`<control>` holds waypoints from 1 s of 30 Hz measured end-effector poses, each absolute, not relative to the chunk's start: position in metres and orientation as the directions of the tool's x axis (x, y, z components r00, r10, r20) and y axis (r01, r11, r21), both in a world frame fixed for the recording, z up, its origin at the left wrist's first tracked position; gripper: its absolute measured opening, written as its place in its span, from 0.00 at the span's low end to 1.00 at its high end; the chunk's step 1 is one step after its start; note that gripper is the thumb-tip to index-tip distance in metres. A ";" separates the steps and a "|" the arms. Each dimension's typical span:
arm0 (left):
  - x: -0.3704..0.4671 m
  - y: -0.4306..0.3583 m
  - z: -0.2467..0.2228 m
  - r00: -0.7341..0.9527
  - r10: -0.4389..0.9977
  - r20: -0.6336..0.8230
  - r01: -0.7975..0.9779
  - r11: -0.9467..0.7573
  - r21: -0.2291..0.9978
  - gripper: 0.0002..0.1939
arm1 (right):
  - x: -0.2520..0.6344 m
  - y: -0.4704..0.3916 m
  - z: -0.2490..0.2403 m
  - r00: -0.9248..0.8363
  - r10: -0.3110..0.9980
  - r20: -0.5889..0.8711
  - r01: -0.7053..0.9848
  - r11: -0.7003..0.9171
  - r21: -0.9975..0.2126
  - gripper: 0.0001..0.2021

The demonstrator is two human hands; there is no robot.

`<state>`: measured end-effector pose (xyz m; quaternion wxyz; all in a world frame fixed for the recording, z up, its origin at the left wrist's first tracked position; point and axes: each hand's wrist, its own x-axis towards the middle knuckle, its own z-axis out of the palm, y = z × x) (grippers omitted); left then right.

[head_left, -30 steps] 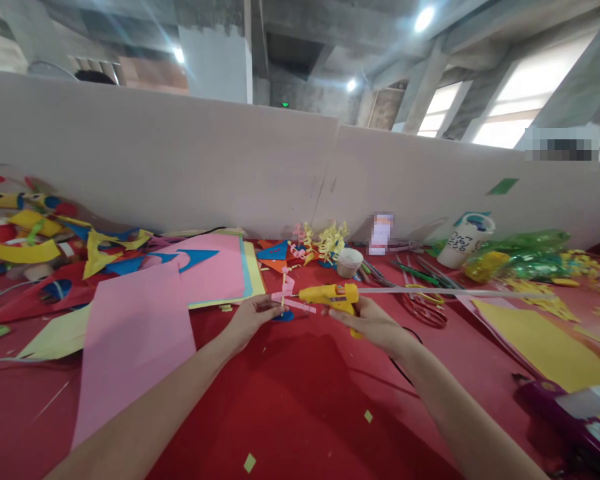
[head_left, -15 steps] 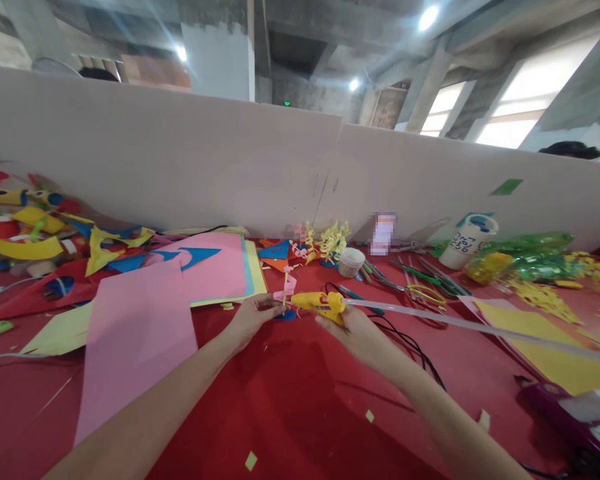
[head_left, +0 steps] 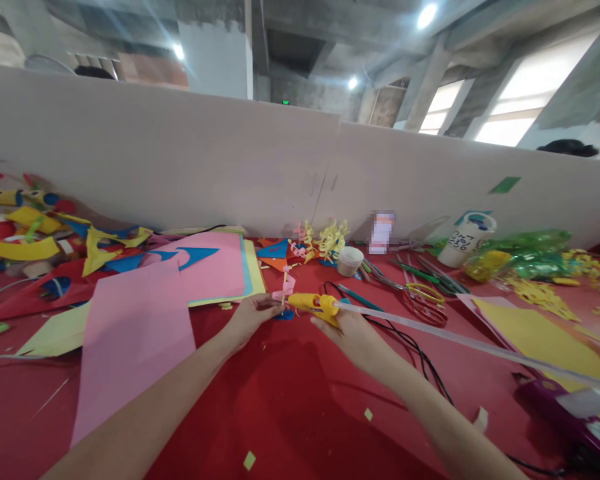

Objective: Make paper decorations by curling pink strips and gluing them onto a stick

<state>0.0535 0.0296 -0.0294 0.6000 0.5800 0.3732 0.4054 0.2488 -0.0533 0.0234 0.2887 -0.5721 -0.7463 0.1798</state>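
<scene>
My right hand [head_left: 353,337] is wrapped round a yellow hot glue gun [head_left: 313,304], with a long clear glue stick [head_left: 430,325] running out of its back end to the right. The gun's nozzle points left at a small pink paper piece [head_left: 286,287] on a thin yellowish stem. My left hand [head_left: 255,317] pinches that pink paper piece just left of the nozzle. A round blue base [head_left: 285,315] shows below it, partly covered by fingers. Whether the nozzle touches the paper I cannot tell.
Pink sheets [head_left: 135,333] lie to the left, beside cut foam shapes [head_left: 115,247]. Behind stand curly yellow paper pieces [head_left: 333,239] and a paper cup [head_left: 351,261]. Scissors [head_left: 425,297], a black cord [head_left: 425,360] and a purple tool [head_left: 565,413] are on the right. A white partition [head_left: 205,160] rises behind.
The back end of the glue gun has dipped a little, and the glue stick slopes down more steeply to the right. My left hand keeps its pinch almost unmoved.
</scene>
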 end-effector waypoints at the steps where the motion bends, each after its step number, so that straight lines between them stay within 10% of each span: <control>1: 0.054 0.030 -0.029 0.397 0.917 0.025 -0.054 -0.003 0.999 0.15 | 0.248 -0.053 0.022 -0.181 0.956 0.233 0.750 0.287 -0.596 0.12; 30: 0.054 0.029 -0.029 0.391 0.920 0.031 -0.061 -0.008 0.998 0.15 | 0.246 -0.056 0.019 -0.174 0.933 0.314 0.790 0.323 -0.522 0.10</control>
